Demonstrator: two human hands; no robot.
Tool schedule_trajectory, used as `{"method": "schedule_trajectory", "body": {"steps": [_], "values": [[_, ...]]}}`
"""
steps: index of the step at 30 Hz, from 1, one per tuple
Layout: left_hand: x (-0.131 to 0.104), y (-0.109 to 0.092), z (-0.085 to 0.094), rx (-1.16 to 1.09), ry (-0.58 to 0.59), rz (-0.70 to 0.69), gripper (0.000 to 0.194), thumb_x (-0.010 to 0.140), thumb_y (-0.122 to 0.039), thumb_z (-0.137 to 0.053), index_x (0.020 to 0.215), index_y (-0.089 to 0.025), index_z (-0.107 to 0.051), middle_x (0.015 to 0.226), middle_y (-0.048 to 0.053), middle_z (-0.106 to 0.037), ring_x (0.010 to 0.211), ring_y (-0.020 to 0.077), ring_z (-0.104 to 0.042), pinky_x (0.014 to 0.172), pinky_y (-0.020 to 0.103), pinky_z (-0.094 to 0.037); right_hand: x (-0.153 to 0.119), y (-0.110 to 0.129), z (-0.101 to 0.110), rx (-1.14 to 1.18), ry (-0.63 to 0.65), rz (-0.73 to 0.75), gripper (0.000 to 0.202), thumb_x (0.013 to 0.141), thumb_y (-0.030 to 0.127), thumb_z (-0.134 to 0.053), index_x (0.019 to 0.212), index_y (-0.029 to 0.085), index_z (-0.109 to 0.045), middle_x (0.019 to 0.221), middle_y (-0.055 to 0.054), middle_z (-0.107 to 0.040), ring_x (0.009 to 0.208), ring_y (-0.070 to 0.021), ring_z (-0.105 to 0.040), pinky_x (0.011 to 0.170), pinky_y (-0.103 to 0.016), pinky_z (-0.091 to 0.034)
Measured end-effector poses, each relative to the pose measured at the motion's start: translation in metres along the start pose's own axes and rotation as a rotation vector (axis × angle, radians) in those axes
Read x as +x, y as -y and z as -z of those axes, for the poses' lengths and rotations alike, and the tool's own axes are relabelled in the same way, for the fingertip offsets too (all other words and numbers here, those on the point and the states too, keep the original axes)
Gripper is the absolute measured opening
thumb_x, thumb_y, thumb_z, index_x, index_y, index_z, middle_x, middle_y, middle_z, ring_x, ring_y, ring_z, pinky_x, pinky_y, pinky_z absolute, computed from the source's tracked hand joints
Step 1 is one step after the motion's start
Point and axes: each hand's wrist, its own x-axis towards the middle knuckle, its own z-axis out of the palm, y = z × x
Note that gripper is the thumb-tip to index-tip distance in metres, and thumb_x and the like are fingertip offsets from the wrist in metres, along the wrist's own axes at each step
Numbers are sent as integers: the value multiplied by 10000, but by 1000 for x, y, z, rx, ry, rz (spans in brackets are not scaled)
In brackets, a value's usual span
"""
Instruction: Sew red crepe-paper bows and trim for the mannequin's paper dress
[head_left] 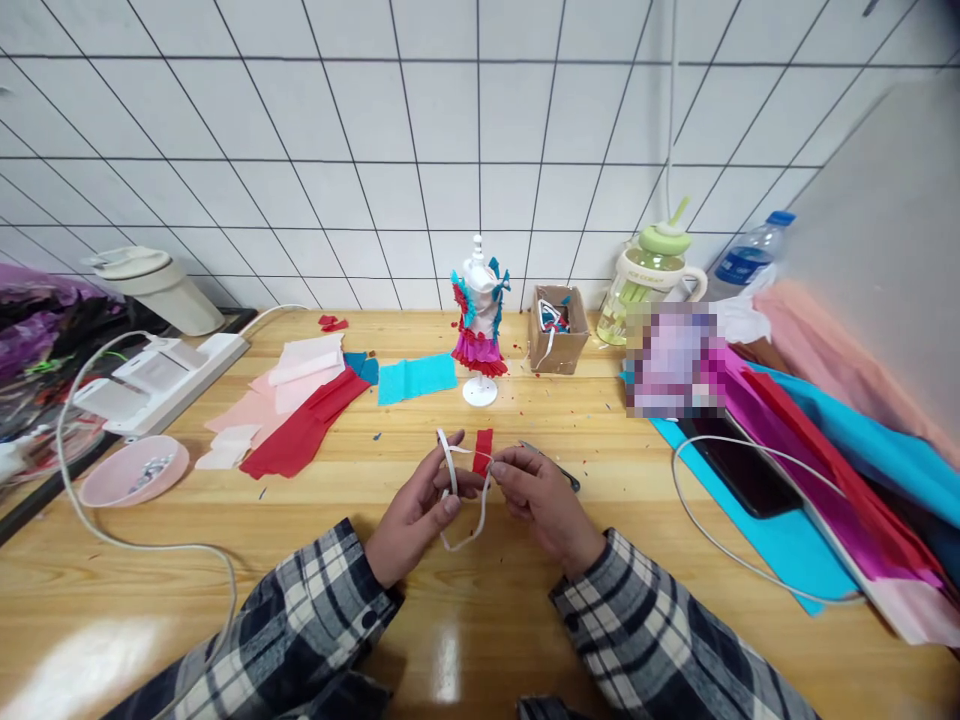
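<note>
My left hand (414, 510) is closed around a thin white ring that looks like a narrow roll of tape (449, 465). A white strip (480, 520) loops down from it towards my right hand (546, 500), whose thumb and finger pinch the strip. Just beyond my fingertips is a small red crepe paper piece (484, 445); whether a finger touches it I cannot tell. Partly hidden behind my right hand lies a dark-handled tool (568, 478). Further back stands a small white dress form (480, 390) wearing a ruffled red, magenta and blue paper dress (480, 345).
Crepe paper sheets (304, 430) and a blue strip (416, 380) lie to the left, near a pink bowl (161, 465) and power strip (187, 372). A cardboard box (562, 350), green-lidded jug (645, 280), phone (739, 465) and looping cable (697, 550) are at right.
</note>
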Motion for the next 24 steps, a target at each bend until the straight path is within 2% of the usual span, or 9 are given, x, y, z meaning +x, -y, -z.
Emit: {"method": "schedule_trajectory", "body": {"steps": [3,6,8,10,12,15,19,22,24], "values": [[1,2,-2,2,44,-2,808,830,-523,-572,1472,-206,-197,1191,134,-584,1068,257,-547,957,401,-375,-3,4,-2,58,23,3,210,709,343,-707,741,175,-585,481,101,-344,420,-38,-208,387,-193,-130],[2,1,-5,94,-17,-7,819,807,-492,-623,1460,-213,-215,1084,101,-624,1003,245,-577,898,369,-405,-2,3,-4,-52,14,42,201,732,358,-680,722,177,-593,506,81,-446,401,-35,-245,377,-193,-146],[1,0,-6,148,-87,-36,836,799,-447,-652,1462,-219,-196,976,62,-639,940,221,-589,856,343,-420,-1,0,-4,-196,-9,122,187,735,348,-677,706,174,-614,579,45,-552,445,-49,-375,404,-190,-246],[-1,-2,-7,158,-138,-71,836,796,-420,-663,1461,-220,-198,922,41,-634,896,199,-587,818,320,-432,1,-4,-5,-336,-29,219,159,721,320,-687,701,172,-633,650,13,-616,555,-85,-502,495,-206,-364],[-2,-4,-8,128,-177,-78,816,798,-388,-668,1456,-220,-215,896,32,-632,848,178,-585,758,290,-442,0,-7,-6,-434,-40,285,140,717,304,-688,707,171,-645,663,0,-632,615,-110,-543,560,-228,-411],[-4,-6,-10,58,-212,-31,782,818,-331,-656,1456,-223,-218,824,14,-637,745,141,-586,670,246,-434,-3,-10,-9,-498,-22,328,145,741,309,-663,735,164,-654,653,-12,-643,590,-118,-539,549,-241,-411],[-5,-6,-13,-13,-192,11,789,830,-301,-648,1467,-224,-190,785,6,-649,740,133,-605,683,240,-441,-9,-10,-12,-560,-6,399,152,759,306,-641,755,155,-664,636,-13,-626,562,-115,-509,528,-243,-387],[-6,-9,-13,-23,-190,26,829,813,-294,-668,1471,-219,-169,772,5,-647,747,143,-619,667,241,-449,-10,-7,-11,-634,-99,491,145,783,296,-613,771,162,-668,618,10,-580,521,-96,-441,502,-235,-352],[-6,-11,-13,-18,-206,30,832,803,-293,-679,1465,-209,-181,762,6,-649,735,145,-621,653,241,-452,-11,-6,-9,-713,-184,604,143,802,286,-594,812,170,-679,640,13,-562,535,-97,-429,521,-240,-352]]}}
